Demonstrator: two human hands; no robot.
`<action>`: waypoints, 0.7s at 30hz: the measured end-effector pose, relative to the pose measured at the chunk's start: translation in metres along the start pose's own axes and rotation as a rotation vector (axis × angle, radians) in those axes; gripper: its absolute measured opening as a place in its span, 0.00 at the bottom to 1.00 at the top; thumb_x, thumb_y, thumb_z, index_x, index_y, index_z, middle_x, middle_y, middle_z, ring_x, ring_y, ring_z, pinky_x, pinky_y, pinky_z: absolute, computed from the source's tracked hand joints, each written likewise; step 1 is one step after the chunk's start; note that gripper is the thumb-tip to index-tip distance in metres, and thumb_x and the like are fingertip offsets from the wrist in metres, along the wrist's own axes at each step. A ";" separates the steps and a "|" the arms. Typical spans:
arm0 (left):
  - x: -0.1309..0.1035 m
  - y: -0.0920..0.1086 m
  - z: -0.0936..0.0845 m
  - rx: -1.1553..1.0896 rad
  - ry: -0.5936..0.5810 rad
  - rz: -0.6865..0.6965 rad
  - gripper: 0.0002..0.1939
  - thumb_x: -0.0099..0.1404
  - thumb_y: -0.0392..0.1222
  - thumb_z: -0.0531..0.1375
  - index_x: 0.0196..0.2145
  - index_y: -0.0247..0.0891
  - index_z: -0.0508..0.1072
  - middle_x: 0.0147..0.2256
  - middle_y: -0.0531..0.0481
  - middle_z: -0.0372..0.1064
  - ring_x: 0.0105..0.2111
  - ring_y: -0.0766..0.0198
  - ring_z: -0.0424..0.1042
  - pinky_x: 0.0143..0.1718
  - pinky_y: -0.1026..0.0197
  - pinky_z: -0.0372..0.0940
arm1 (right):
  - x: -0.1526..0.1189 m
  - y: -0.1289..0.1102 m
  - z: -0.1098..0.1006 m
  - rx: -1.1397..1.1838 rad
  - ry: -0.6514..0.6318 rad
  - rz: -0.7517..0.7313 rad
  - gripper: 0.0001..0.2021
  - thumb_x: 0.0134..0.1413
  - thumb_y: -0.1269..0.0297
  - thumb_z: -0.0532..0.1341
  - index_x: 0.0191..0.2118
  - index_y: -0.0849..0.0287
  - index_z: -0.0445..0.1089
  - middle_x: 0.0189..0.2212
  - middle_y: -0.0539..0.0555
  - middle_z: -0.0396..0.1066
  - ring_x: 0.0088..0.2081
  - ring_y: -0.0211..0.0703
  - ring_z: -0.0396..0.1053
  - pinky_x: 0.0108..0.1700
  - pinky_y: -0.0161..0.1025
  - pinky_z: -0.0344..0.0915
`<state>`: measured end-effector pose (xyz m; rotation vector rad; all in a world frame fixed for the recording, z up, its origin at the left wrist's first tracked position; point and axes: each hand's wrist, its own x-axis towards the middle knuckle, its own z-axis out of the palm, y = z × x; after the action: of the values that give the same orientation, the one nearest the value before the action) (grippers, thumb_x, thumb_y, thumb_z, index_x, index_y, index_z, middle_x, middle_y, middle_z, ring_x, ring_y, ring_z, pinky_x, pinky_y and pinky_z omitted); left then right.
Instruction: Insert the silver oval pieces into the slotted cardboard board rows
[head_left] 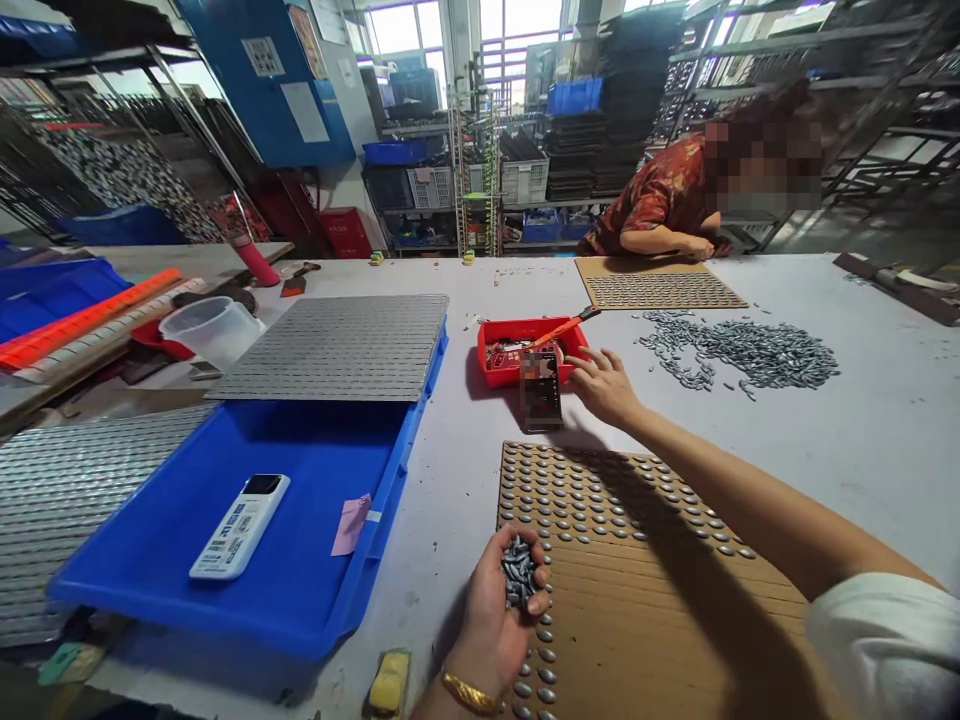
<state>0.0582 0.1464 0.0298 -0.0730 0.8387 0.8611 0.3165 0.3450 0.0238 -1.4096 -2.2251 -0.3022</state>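
At left on the white counter [442, 470], a blue tray [322, 440] holds a white device [238, 530], with a grey ridged panel [337, 345] across its far end. Right of it, the left hand [491, 610], its fingers curled into a cup, holds a clutch of small metal pieces [519, 572] above the edge of a brown board [645, 600]. Similar pieces line the board's far rows and left margin; its middle is bare. Beyond, a phone [541, 400] leans against a red bin [501, 378]; the right hand [607, 388], fingers extended and empty, reaches beside it, contact uncertain. Farther right lies a loose heap [780, 355] of pieces. Setting pieces in rows appears partly done, the phone being attended to; further placing would call for the right hand at the cupped supply.
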 end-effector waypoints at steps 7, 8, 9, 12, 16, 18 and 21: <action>-0.001 -0.007 0.007 0.168 0.003 -0.023 0.09 0.60 0.41 0.59 0.36 0.33 0.70 0.28 0.52 0.64 0.21 0.73 0.62 0.15 0.71 0.47 | -0.067 -0.054 -0.043 0.296 -0.096 0.142 0.14 0.64 0.58 0.53 0.38 0.56 0.75 0.28 0.52 0.71 0.29 0.39 0.68 0.32 0.37 0.66; -0.001 -0.009 0.008 0.191 -0.006 -0.024 0.09 0.60 0.41 0.60 0.37 0.33 0.71 0.28 0.52 0.64 0.21 0.73 0.62 0.15 0.71 0.46 | -0.080 -0.066 -0.051 0.496 -0.182 0.166 0.13 0.64 0.58 0.54 0.40 0.57 0.75 0.29 0.52 0.71 0.29 0.39 0.69 0.31 0.36 0.67; 0.000 -0.011 0.009 0.213 -0.018 -0.025 0.10 0.59 0.41 0.60 0.38 0.33 0.71 0.28 0.52 0.64 0.21 0.73 0.63 0.15 0.71 0.46 | -0.093 -0.078 -0.059 0.663 -0.238 0.187 0.13 0.63 0.58 0.55 0.42 0.56 0.74 0.30 0.52 0.72 0.31 0.40 0.70 0.32 0.36 0.67; 0.000 -0.021 0.011 0.262 -0.062 -0.032 0.12 0.59 0.41 0.61 0.39 0.33 0.72 0.28 0.51 0.64 0.22 0.72 0.64 0.15 0.70 0.46 | -0.122 -0.109 -0.079 0.879 -0.268 0.245 0.11 0.62 0.59 0.57 0.44 0.55 0.74 0.33 0.53 0.74 0.36 0.43 0.72 0.37 0.39 0.69; -0.001 -0.033 0.012 0.290 -0.084 -0.063 0.13 0.58 0.45 0.62 0.37 0.33 0.72 0.28 0.51 0.65 0.22 0.71 0.64 0.15 0.70 0.46 | -0.143 -0.133 -0.092 0.872 -0.242 0.270 0.12 0.64 0.62 0.55 0.47 0.52 0.72 0.34 0.54 0.75 0.36 0.43 0.72 0.36 0.39 0.69; -0.002 -0.037 0.011 0.304 -0.077 -0.062 0.14 0.58 0.48 0.62 0.36 0.34 0.72 0.28 0.51 0.66 0.22 0.71 0.64 0.15 0.70 0.46 | -0.147 -0.139 -0.094 0.864 -0.230 0.268 0.11 0.64 0.64 0.54 0.47 0.52 0.72 0.36 0.54 0.75 0.36 0.43 0.73 0.37 0.39 0.70; -0.005 -0.041 0.009 0.331 -0.072 -0.043 0.16 0.58 0.49 0.62 0.37 0.33 0.72 0.28 0.51 0.66 0.21 0.71 0.63 0.15 0.70 0.46 | -0.149 -0.146 -0.093 0.813 -0.195 0.260 0.09 0.64 0.66 0.53 0.42 0.54 0.71 0.34 0.53 0.76 0.34 0.42 0.74 0.35 0.37 0.71</action>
<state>0.0906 0.1188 0.0281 0.2281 0.8986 0.6717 0.2650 0.1231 0.0380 -1.2490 -1.9046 0.7724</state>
